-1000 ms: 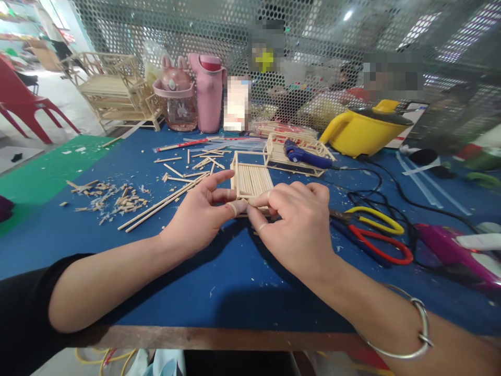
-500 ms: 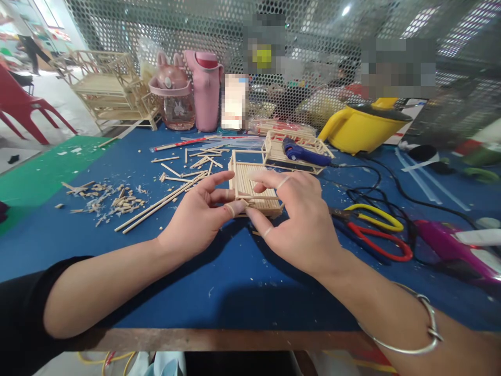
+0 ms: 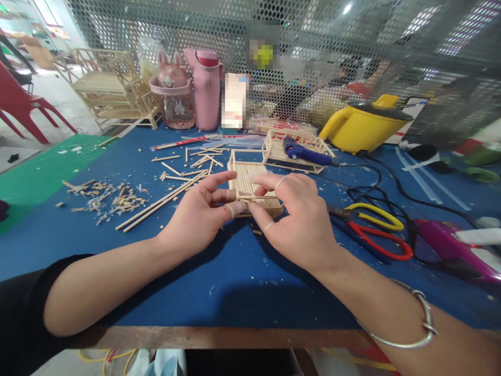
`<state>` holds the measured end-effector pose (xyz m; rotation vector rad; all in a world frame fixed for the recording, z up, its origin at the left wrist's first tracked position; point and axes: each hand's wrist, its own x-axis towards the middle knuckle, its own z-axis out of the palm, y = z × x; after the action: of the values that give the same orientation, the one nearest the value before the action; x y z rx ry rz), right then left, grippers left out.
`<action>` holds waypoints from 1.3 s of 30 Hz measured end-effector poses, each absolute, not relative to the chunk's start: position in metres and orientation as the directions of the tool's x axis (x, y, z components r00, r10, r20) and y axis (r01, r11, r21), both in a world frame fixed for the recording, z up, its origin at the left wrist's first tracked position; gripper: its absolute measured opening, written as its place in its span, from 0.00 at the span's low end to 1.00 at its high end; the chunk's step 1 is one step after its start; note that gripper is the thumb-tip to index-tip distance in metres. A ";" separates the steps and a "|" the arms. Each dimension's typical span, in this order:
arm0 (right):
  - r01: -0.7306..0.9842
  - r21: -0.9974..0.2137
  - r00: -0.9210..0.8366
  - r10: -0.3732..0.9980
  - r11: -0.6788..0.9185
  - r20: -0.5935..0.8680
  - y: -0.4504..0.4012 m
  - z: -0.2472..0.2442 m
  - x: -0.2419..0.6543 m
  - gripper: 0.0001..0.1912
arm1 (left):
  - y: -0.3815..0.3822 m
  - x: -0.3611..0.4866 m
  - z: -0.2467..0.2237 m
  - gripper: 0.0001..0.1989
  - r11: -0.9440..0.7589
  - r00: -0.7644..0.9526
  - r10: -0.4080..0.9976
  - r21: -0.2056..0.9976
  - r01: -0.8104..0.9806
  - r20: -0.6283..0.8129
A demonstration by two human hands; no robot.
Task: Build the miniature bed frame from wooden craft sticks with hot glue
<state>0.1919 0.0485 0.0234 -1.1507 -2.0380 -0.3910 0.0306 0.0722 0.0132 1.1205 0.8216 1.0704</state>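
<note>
A small model made of thin wooden sticks [image 3: 246, 175], with a slatted floor and raised rails, rests on the blue table between my hands. My left hand [image 3: 198, 214] is closed on its near left corner, thumb in front and fingers along the side. My right hand [image 3: 307, 216] bends over the near rail, thumb and index finger pinching around it; its other fingers curl in. Tape or finger guards wrap some fingertips. Behind the model, a blue glue gun [image 3: 307, 152] lies on a second stick frame [image 3: 270, 146].
Loose sticks [image 3: 168, 198] and cut scraps [image 3: 125, 197] lie to the left. Scissors or cutters with red and yellow handles [image 3: 379, 243] and black cords [image 3: 371, 194] are on the right. A yellow pot [image 3: 364, 128], pink bottle [image 3: 205, 94] and perforated metal screen [image 3: 219, 31] stand behind.
My right thumb and index finger have shifted slightly along the near rail. My left hand keeps its hold, and the model stays in place.
</note>
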 end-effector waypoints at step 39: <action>0.988 -0.053 0.155 0.921 -0.146 0.357 -0.022 0.019 0.320 0.27 | 0.090 0.006 0.008 0.31 -0.361 0.397 0.893 0.864 0.350 0.212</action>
<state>0.3203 -0.0224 0.0193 -2.1607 -1.8467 -0.3494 0.0058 0.0903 0.0078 1.8993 1.0659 0.9093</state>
